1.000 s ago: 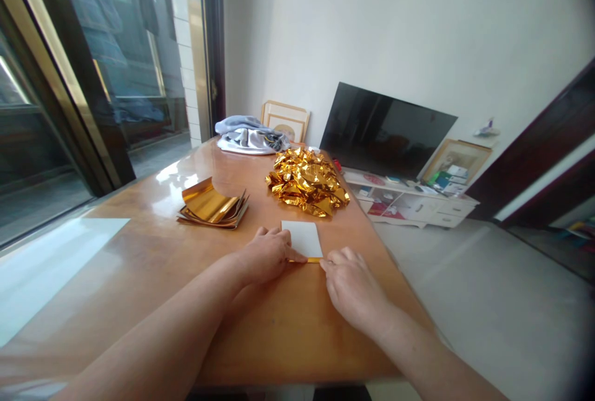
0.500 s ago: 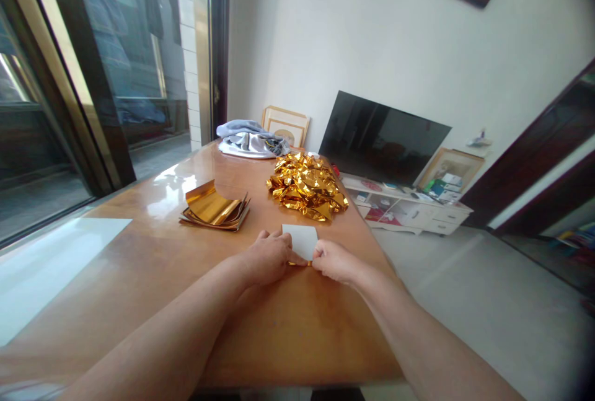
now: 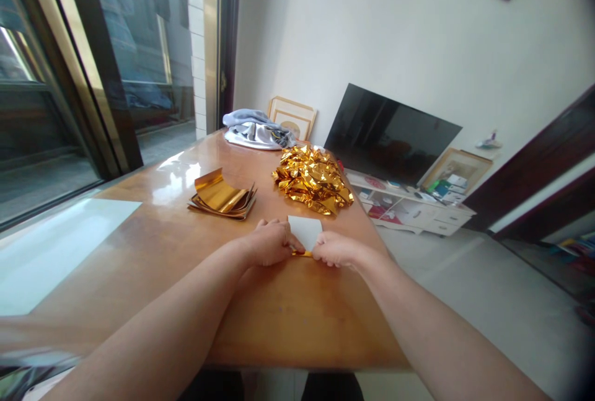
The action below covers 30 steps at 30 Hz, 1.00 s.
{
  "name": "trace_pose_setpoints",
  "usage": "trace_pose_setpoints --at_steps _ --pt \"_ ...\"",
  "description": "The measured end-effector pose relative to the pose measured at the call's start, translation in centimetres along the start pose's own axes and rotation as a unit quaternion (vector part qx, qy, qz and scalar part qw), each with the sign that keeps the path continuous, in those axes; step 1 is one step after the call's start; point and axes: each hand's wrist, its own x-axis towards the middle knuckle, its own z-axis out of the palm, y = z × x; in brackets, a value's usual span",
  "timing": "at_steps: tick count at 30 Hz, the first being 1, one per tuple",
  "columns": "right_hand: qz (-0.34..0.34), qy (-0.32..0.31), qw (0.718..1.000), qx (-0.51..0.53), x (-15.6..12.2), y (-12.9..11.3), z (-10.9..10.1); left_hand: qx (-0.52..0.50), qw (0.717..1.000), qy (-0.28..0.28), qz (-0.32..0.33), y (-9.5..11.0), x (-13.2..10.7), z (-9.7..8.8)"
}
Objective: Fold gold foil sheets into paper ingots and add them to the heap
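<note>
A small white card (image 3: 305, 232) lies on the wooden table (image 3: 297, 320), and a narrow gold foil strip (image 3: 302, 253) runs along its near edge. My left hand (image 3: 267, 243) presses the card's left corner and the strip's left end. My right hand (image 3: 333, 249) pinches the right end of the strip, its fingertips against the card. The fingers hide both ends of the strip. Farther up the table lie a stack of gold foil sheets (image 3: 222, 199), curled at the top, and a crumpled gold foil heap (image 3: 312, 179).
A folded grey cloth (image 3: 257, 131) lies at the table's far end. A white sheet (image 3: 69, 252) covers part of the table's left side. Beyond the right edge, a low white cabinet (image 3: 409, 202) and a dark television (image 3: 390, 133) stand on the floor.
My right hand has slid left from beside the strip onto its right end, closing the gap between my hands. The view has also shifted slightly.
</note>
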Motion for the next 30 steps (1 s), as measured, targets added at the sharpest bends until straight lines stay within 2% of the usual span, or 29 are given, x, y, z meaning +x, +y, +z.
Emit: trace_pose_setpoints --at_steps 7,16,22,30 --pt "0.007 0.005 0.999 -0.047 0.5 0.0 0.0 -0.001 1.000 -0.001 -0.001 0.1 0.0 -0.2" --pt "-0.023 0.042 0.995 -0.085 0.2 -1.7 0.3 -0.050 0.998 -0.019 -0.026 0.1 0.1 -0.6" --pt "-0.005 0.041 0.994 -0.105 0.3 -2.1 0.7 -0.061 0.997 -0.010 -0.036 -0.4 0.3 -0.3" --pt "0.054 0.033 0.988 -0.144 0.0 -3.3 0.9 -0.050 0.998 -0.004 -0.024 -0.8 0.4 -0.3"
